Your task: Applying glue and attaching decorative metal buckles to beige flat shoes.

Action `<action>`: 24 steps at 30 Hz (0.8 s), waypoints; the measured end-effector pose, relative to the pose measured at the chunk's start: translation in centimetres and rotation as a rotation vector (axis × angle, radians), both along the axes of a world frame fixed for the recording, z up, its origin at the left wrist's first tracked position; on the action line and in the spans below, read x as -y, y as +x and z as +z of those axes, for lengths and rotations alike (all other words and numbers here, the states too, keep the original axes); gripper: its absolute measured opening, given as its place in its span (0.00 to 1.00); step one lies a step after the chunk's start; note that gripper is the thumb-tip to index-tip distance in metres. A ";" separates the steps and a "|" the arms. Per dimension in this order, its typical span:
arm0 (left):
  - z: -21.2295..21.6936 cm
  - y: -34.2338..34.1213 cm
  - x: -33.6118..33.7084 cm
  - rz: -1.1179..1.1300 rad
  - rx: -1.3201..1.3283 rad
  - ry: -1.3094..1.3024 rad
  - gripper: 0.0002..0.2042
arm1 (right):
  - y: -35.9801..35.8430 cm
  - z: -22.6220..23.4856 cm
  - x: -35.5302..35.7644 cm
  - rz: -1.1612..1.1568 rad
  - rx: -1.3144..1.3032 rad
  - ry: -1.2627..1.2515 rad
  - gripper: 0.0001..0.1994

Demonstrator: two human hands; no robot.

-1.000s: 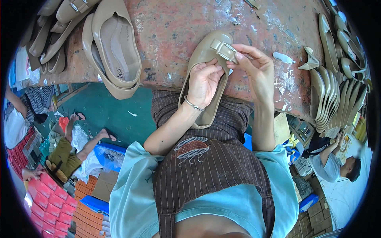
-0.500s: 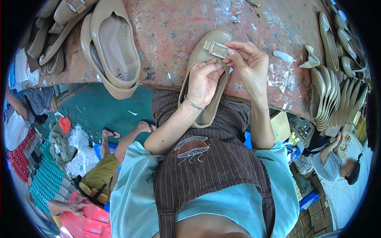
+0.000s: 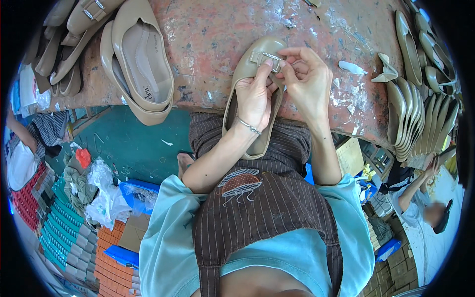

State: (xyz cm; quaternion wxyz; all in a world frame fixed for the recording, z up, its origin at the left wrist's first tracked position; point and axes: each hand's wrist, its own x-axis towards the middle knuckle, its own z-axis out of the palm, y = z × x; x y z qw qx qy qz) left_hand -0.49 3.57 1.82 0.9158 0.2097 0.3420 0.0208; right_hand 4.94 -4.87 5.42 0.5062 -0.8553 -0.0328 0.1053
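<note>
A beige flat shoe (image 3: 243,67) leans over the table's near edge, toe pointing away and heel toward my lap. Across its toe runs a strap with a sparkly rectangular buckle (image 3: 271,55). My left hand (image 3: 254,100) reaches over the shoe's opening, thumb pressed up against the buckle, other fingers curled inside and partly hidden. From the right, my right hand (image 3: 310,81) pinches the buckle's right side between thumb and fingers. The strap's end is hidden under the fingertips.
A pair of beige shoes (image 3: 143,64) lies to the left, with more buckled shoes (image 3: 84,17) beyond. Stacked beige shoes (image 3: 403,114) line the table's right end. White scraps (image 3: 352,67) and a beige piece (image 3: 386,69) lie nearby. Another person (image 3: 413,198) is at far right.
My left hand has turned and its thumb has risen onto the buckle. My right hand stays at the buckle's side. At left, a person has moved mostly out of view, uncovering orange stacks.
</note>
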 end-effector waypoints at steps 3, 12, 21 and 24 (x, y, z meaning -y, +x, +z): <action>0.1 0.2 -0.3 0.006 -0.022 0.036 0.11 | 0.6 0.7 0.4 0.031 0.218 -0.182 0.06; 8.9 -2.5 -8.2 0.040 0.269 -0.027 0.05 | 0.4 -1.6 4.0 -0.267 -0.048 0.318 0.05; 25.2 15.5 -38.9 -0.177 0.863 0.594 0.20 | -2.8 -2.1 -1.5 0.063 -0.208 0.297 0.07; 24.9 17.3 -40.3 -0.015 0.426 1.148 0.20 | -3.6 -1.6 -5.3 0.323 -0.115 0.245 0.13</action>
